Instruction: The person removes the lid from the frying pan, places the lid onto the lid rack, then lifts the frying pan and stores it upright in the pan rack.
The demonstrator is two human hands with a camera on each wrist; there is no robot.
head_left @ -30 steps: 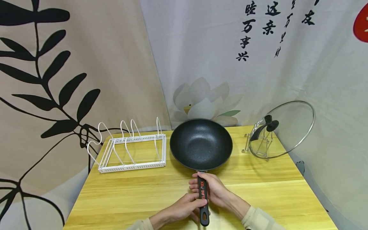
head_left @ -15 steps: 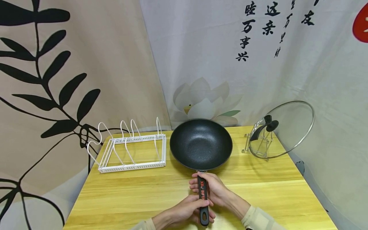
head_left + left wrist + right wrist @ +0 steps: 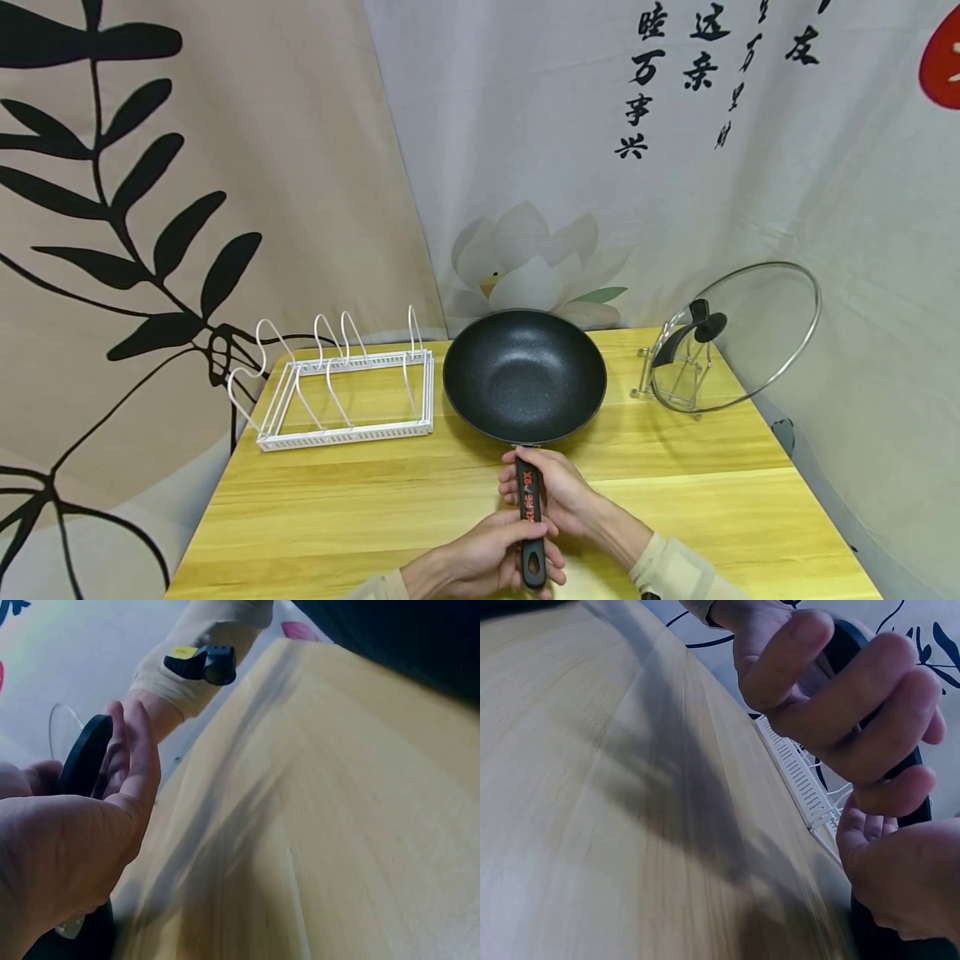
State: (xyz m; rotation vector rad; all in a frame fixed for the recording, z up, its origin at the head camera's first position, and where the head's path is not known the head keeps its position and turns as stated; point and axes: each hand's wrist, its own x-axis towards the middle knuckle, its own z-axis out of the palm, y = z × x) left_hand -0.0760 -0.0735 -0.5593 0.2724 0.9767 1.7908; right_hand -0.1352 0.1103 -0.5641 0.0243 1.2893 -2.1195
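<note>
A black wok (image 3: 525, 375) stands in the middle of the head view, its hollow facing up and its handle (image 3: 532, 492) pointing toward me. My right hand (image 3: 570, 492) holds the handle close to the pan, thumb on top and fingers behind it. Lower down, my left hand (image 3: 487, 550) grips the handle near its holed end, thumb across the top and fingers underneath. Those left fingers (image 3: 885, 682) show wrapped around the handle in the right wrist view. Whether the wok's base touches the table is hidden.
A white wire rack (image 3: 345, 433) with upright loops sits left of the wok on the wooden table (image 3: 315, 517). At the right, a glass lid (image 3: 816, 312) with a black knob leans in a small wire stand (image 3: 697, 392). Printed cloth (image 3: 337, 167) hangs behind.
My left hand has shifted slightly to the right, and its fingers have come further around the underside of the handle. The wok and the right hand stay nearly where they were.
</note>
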